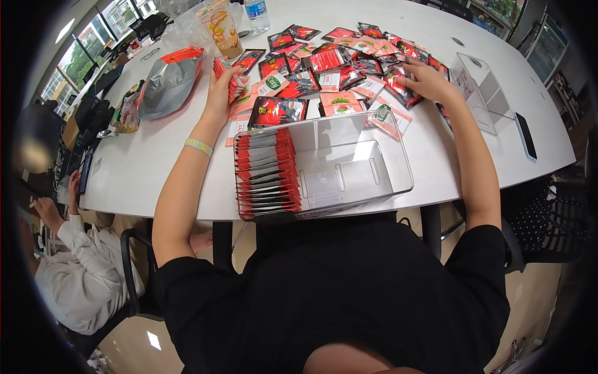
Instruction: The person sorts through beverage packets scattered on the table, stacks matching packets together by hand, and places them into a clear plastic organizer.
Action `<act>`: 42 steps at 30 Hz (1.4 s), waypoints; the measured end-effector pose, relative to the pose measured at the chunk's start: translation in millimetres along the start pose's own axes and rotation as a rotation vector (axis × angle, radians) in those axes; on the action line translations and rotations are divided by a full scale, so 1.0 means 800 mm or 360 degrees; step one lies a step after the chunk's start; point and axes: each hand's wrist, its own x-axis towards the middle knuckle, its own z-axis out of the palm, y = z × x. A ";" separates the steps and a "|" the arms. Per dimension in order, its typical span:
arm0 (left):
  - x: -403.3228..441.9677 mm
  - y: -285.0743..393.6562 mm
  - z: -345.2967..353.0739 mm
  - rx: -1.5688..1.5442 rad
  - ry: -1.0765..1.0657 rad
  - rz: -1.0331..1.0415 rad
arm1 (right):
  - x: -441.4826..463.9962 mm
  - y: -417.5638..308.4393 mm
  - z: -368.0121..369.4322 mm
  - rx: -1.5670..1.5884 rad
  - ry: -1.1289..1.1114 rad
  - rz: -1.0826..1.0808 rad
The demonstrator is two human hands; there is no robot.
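My left hand [222, 87] is closed around a small stack of red and pink sachets [235, 87], held on edge at the left side of the pile. My right hand [430, 81] reaches into the right side of the pile, its curled fingers gripping a red and black sachet [402, 90]. Many loose sachets [327, 60], some red and black, others pink and white, lie overlapping between the hands. Nearer to me stands a clear plastic bin [389, 162]. Its left part holds a row of upright sachets [266, 171]; the right part shows its bare floor.
A silver and red pouch [168, 84] lies on the left of the white table [143, 181]. Behind it stand a drink cup [222, 31] and a water bottle [256, 15]. A clear acrylic holder [479, 93] and a phone [526, 136] are at right. Another person's sleeve [87, 274] shows at left.
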 end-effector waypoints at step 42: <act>-0.011 0.001 0.019 0.0085 -0.0018 0.0226 | -0.008 -0.031 -0.028 0.1926 0.0481 -0.0689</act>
